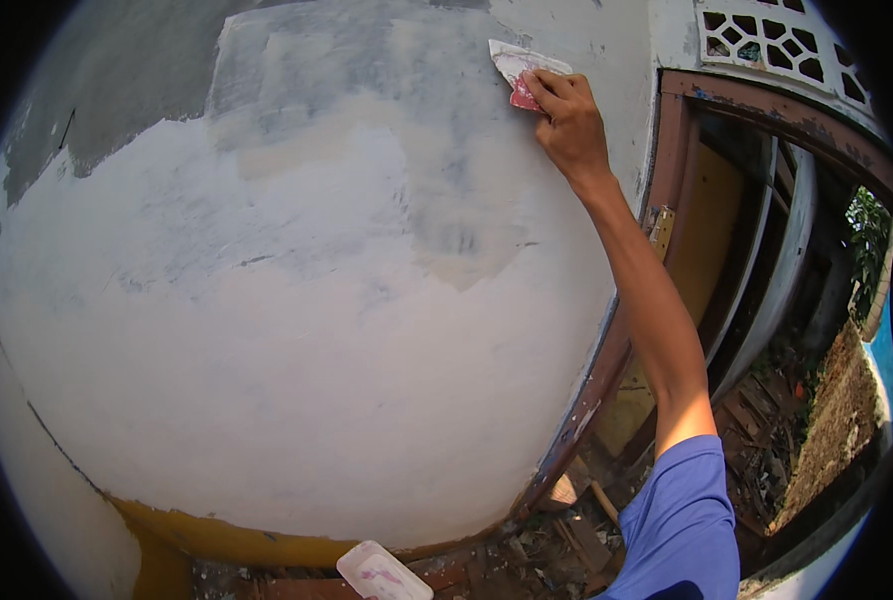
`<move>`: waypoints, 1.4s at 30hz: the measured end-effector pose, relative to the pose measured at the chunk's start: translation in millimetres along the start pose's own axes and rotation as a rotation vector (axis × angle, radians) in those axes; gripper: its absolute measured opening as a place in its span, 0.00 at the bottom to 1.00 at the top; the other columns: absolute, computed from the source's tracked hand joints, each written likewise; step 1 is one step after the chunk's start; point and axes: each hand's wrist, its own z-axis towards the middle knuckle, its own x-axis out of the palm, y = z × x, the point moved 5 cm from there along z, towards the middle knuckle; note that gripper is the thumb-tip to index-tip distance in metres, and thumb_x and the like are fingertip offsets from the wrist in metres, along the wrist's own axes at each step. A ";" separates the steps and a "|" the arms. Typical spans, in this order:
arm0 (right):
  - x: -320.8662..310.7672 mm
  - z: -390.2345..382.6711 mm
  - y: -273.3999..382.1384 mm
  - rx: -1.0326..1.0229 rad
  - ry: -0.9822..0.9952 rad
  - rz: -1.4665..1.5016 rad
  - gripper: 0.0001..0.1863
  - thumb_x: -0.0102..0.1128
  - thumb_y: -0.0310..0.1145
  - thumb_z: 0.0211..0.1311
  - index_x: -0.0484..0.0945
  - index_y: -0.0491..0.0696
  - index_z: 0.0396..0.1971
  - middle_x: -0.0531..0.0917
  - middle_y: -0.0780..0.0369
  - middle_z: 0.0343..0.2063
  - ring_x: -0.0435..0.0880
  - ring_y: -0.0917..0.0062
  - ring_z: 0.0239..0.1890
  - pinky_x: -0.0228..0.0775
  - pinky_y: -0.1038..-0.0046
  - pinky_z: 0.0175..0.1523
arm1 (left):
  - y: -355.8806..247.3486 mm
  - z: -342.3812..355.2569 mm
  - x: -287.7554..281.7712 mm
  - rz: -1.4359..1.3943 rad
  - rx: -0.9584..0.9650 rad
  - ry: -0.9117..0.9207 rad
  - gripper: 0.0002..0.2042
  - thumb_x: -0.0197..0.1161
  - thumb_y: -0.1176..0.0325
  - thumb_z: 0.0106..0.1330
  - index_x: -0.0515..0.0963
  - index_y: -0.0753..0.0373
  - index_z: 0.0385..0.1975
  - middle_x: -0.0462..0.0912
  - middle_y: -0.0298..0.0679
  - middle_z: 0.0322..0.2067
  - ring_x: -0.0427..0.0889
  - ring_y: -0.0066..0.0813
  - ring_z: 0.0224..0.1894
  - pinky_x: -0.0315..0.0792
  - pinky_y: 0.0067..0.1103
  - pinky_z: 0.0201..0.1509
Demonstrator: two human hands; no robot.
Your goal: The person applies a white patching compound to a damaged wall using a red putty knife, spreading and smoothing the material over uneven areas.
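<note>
Just left of the brown door frame's [674,135] upper corner, the right hand [573,125] clamps thumb and fingers on a putty scraper [519,68], its broad angular blade smeared whitish, its red grip white-flecked. The left hand's fingers I cannot tell.

A building under renovation, though whether a home cannot be told; the wall [296,400] shows raw grey plaster [146,80] at the left and patchy pale filler over the rest; on the right, a chipped brown door frame [676,130] stands beneath pierced vent blocks [774,45]; rubble [586,540] and broken wood litter the ground; foliage [866,235] shows at the far right, outdoors.
</note>
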 end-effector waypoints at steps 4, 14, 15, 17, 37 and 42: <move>-3.2 -75.7 53.0 0.024 0.223 0.043 0.23 0.60 0.18 0.44 0.84 0.47 0.45 0.83 0.67 0.44 0.77 0.68 0.40 0.77 0.68 0.43 | 2.6 -10.2 -9.0 0.001 -0.024 -0.018 0.29 0.59 0.65 0.72 0.58 0.62 0.70 0.62 0.54 0.68 0.61 0.44 0.71 0.56 0.32 0.73; -40.6 35.5 -11.7 0.090 0.095 0.239 0.17 0.57 0.19 0.56 0.87 0.51 0.41 0.88 0.66 0.39 0.80 0.69 0.41 0.77 0.71 0.46 | -1.1 -10.0 -0.4 -0.042 -0.027 -0.016 0.29 0.59 0.64 0.71 0.58 0.62 0.70 0.62 0.53 0.68 0.61 0.44 0.70 0.56 0.32 0.73; -31.0 52.5 -20.7 0.086 0.099 0.237 0.17 0.57 0.19 0.56 0.87 0.51 0.41 0.88 0.66 0.39 0.80 0.69 0.41 0.77 0.71 0.46 | -1.1 -9.7 3.7 -0.052 -0.028 -0.011 0.29 0.59 0.64 0.71 0.58 0.62 0.70 0.62 0.53 0.68 0.61 0.44 0.70 0.56 0.33 0.73; -18.6 78.7 -26.4 0.026 0.070 0.091 0.18 0.60 0.18 0.58 0.87 0.53 0.44 0.88 0.63 0.40 0.82 0.71 0.42 0.78 0.71 0.47 | -1.1 -10.9 9.7 -0.067 -0.035 -0.009 0.30 0.59 0.64 0.71 0.58 0.62 0.70 0.62 0.53 0.68 0.61 0.44 0.70 0.56 0.33 0.73; -5.9 101.7 62.7 0.034 0.032 0.173 0.16 0.60 0.17 0.52 0.87 0.49 0.39 0.88 0.65 0.36 0.81 0.71 0.40 0.78 0.71 0.40 | 1.5 -16.8 3.3 -0.160 -0.071 -0.077 0.31 0.60 0.64 0.70 0.58 0.62 0.70 0.63 0.53 0.68 0.62 0.45 0.70 0.57 0.34 0.72; 27.3 141.6 66.2 0.003 -0.004 0.111 0.18 0.52 0.20 0.47 0.87 0.45 0.35 0.85 0.51 0.28 0.84 0.56 0.39 0.76 0.60 0.43 | 4.0 -19.8 -6.7 -0.175 -0.083 -0.075 0.31 0.60 0.64 0.70 0.58 0.62 0.70 0.63 0.53 0.68 0.62 0.45 0.70 0.57 0.34 0.72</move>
